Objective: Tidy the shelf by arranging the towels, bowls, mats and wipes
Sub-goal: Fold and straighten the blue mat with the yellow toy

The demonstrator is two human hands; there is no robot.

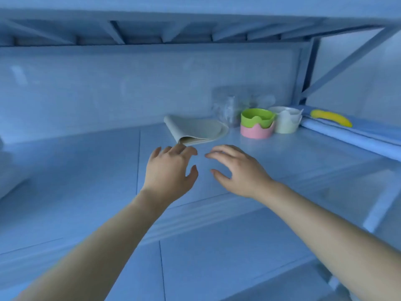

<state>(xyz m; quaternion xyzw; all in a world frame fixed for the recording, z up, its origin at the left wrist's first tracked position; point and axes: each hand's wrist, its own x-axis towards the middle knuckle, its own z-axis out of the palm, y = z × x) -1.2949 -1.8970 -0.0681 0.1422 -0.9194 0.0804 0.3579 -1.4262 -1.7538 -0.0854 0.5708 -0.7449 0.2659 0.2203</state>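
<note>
Both hands are stretched out over the blue shelf [86, 170], palms down and holding nothing. The left hand [171, 168] has its fingers loosely spread, and its fingertips come right up to the near corner of the folded beige mats [197, 129]; whether they touch it cannot be told. The right hand [236, 168] hovers just beside the left, fingers spread and slightly bent, the thumbs of both hands facing each other. The mats lie flat near the back of the shelf. To their right a green bowl [257, 118] sits nested in a pink bowl [256, 131], with a white bowl [285, 121] touching them on the right. Behind the bowls stands a clear, blurred object [227, 109]. On the next shelf to the right lies a yellow banana [331, 120].
</note>
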